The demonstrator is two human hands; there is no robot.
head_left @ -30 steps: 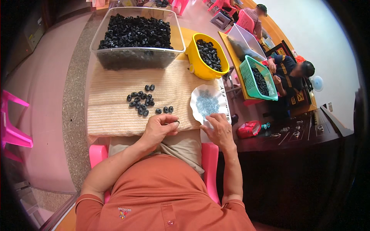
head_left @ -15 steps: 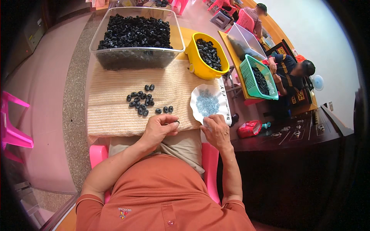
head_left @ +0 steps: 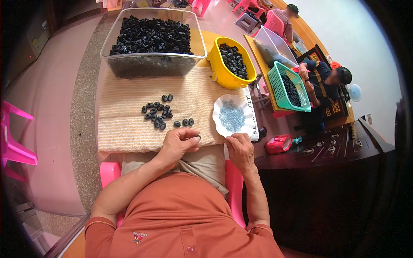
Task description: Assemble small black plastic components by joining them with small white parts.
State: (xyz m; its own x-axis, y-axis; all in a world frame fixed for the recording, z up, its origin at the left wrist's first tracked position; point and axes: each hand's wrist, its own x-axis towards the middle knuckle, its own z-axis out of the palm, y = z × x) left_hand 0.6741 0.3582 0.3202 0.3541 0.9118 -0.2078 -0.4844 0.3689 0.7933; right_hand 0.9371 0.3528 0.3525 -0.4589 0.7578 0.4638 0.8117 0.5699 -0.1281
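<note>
At the table's front edge, my left hand is closed, its thumb and fingers pinching a small black plastic part that is mostly hidden. My right hand is closed too, fingertips pressed together by the near rim of a white wavy-edged dish. Whatever lies between those fingertips is too small to make out. Tiny bluish clear pieces fill the middle of the dish. Beyond my left hand, several black oval parts with holes lie loosely grouped on the striped cloth, a short row of them closest to me.
A large clear bin of black parts stands at the back left, with a yellow tub of similar parts beside it. On a neighbouring table at right, a green basket stands before a seated person. Pink stool legs show far left.
My right hand has drawn back slightly from over the dish's near rim, its fingertips now drawn together. My left hand stays in place with the black part.
</note>
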